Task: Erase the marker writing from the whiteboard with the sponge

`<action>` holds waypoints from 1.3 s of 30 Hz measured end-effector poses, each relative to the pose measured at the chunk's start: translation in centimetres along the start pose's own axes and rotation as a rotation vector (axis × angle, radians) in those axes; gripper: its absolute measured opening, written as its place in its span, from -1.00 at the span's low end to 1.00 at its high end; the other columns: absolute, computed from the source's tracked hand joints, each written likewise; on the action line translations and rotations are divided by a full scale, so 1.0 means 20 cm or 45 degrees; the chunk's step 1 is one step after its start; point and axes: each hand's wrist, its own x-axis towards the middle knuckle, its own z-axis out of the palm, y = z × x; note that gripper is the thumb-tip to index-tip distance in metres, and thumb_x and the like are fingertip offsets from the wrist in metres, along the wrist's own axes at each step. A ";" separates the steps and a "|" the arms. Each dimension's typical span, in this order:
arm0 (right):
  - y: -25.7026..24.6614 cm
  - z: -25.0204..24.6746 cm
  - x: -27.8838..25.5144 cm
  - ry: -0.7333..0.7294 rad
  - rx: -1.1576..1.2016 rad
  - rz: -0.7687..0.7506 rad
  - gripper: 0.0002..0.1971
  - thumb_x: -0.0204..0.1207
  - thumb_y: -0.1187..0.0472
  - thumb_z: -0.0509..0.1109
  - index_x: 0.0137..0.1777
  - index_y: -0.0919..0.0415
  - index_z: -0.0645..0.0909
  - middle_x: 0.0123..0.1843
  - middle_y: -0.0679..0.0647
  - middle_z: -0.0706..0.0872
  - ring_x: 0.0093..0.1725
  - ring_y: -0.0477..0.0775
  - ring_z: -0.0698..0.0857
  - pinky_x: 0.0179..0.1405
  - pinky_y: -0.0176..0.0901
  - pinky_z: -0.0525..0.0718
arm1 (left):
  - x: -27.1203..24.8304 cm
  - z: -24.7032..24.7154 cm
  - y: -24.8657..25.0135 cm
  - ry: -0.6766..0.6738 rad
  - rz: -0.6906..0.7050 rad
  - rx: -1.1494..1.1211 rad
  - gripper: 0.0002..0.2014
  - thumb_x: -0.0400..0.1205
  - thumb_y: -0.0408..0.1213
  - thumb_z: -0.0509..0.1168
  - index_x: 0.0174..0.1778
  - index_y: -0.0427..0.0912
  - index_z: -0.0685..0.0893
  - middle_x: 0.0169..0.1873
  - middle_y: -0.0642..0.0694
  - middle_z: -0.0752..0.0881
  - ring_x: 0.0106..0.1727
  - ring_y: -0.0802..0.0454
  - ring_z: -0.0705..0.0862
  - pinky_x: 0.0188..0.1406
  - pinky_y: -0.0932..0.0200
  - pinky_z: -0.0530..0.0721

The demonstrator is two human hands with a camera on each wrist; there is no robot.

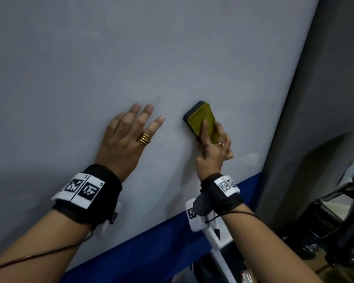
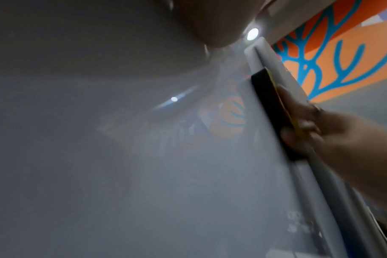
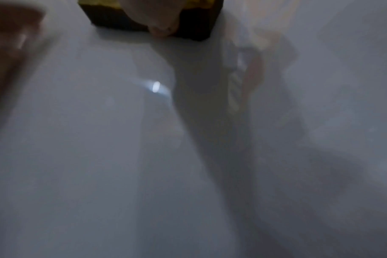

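Pressing flat against the whiteboard [image 1: 131,58], the sponge [image 1: 200,119] sits in the right hand [image 1: 213,152], whose grip is closed around its lower end: the thumb lies along the yellow back and the other fingers wrap the far edge. Its dark scouring face meets the board, as the left wrist view shows edge-on. To the left of that grip, well apart from it, the left hand [image 1: 127,137] rests with fingers spread and straight on the board, holding nothing, seemingly to steady it.

No marker writing is plain in the board around the sponge; faint smudges may remain above the left hand, though blur makes this uncertain, so the erasing looks nearly done.

As for handling, the sponge looks light and soft, likely to compress and buckle under uneven pressure. Holding it by the long edges with the thumb over the back should spread the force; the glossy board will let it slide easily, so firm inward pressure matters more than a tight squeeze
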 end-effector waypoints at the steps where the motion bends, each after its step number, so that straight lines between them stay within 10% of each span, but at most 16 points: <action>1: -0.03 0.02 -0.08 -0.030 0.018 -0.003 -0.01 0.04 0.39 0.22 0.45 -0.39 0.09 0.48 -0.01 0.21 0.31 0.15 0.24 -0.01 0.12 0.20 | 0.00 0.01 0.00 0.002 -0.002 0.000 -0.51 0.66 -0.48 0.03 0.51 -0.10 0.46 0.47 -0.21 0.51 0.49 -0.19 0.36 0.44 0.00 0.17; 7: 0.01 0.02 -0.84 -0.613 -0.089 -0.167 -0.03 0.14 0.00 0.43 0.57 -0.33 0.06 0.30 0.05 0.46 0.01 0.14 0.47 -0.08 -0.07 0.23 | 0.00 0.03 -0.01 -0.019 -0.007 -0.007 -0.52 0.60 -0.46 0.08 0.42 -0.12 0.57 0.43 -0.20 0.54 0.47 -0.17 0.34 0.41 0.04 0.10; 11: 0.08 -0.12 -0.92 -0.657 -0.012 0.278 -0.26 0.26 -0.19 0.31 0.51 -0.08 0.37 0.08 0.07 0.64 -0.07 0.12 0.71 -0.13 0.03 0.60 | 0.00 0.02 -0.02 -0.020 0.009 -0.007 -0.49 0.58 -0.49 0.09 0.43 -0.09 0.58 0.45 -0.18 0.53 0.49 -0.16 0.34 0.43 0.05 0.12; 15: 0.30 -0.29 -0.77 -0.702 0.056 0.847 -0.19 0.27 -0.25 0.43 0.50 0.12 0.44 0.11 0.21 0.64 0.11 0.26 0.64 0.08 -0.01 0.55 | 0.00 0.00 -0.01 0.001 0.036 -0.005 -0.46 0.55 -0.55 0.15 0.44 -0.09 0.57 0.46 -0.20 0.51 0.50 -0.17 0.32 0.45 0.05 0.10; 20: 0.47 -0.35 -0.72 -0.612 0.070 1.461 0.14 0.35 -0.07 0.55 0.65 0.28 -0.20 0.56 0.37 0.31 0.50 0.38 0.34 0.42 0.09 0.37 | -0.01 -0.01 0.00 -0.029 0.035 -0.027 -0.39 0.49 -0.59 0.21 0.47 -0.09 0.55 0.50 -0.21 0.44 0.51 -0.20 0.29 0.46 0.03 0.05; 23: 0.48 -0.31 -0.71 -0.705 0.047 1.685 0.15 0.34 -0.16 0.50 0.65 0.14 -0.27 0.64 0.32 0.12 0.56 0.41 0.22 0.50 0.22 0.31 | -0.01 -0.01 0.00 -0.038 0.042 -0.044 -0.37 0.46 -0.60 0.20 0.47 -0.08 0.53 0.51 -0.18 0.33 0.52 -0.21 0.28 0.48 0.03 0.05; 30: 0.42 -0.30 -0.60 -1.225 -0.188 1.321 -0.49 0.48 -0.24 0.14 0.20 0.08 0.62 0.31 0.24 0.63 0.38 0.27 0.50 0.48 0.03 0.23 | -0.02 -0.02 -0.01 -0.090 0.036 -0.075 -0.28 0.43 -0.62 0.19 0.52 -0.04 0.40 0.54 -0.18 0.26 0.56 -0.20 0.19 0.50 0.03 0.02; 39: 0.37 -0.27 -0.68 -1.253 -0.495 0.587 -0.62 0.54 -0.02 0.25 0.36 -0.18 0.46 0.31 0.15 0.53 0.29 0.21 0.50 0.24 0.07 0.54 | -0.02 -0.01 0.00 -0.106 -0.007 -0.072 -0.26 0.44 -0.62 0.12 0.55 0.00 0.33 0.56 -0.15 0.22 0.68 -0.06 -0.14 0.58 0.09 -0.18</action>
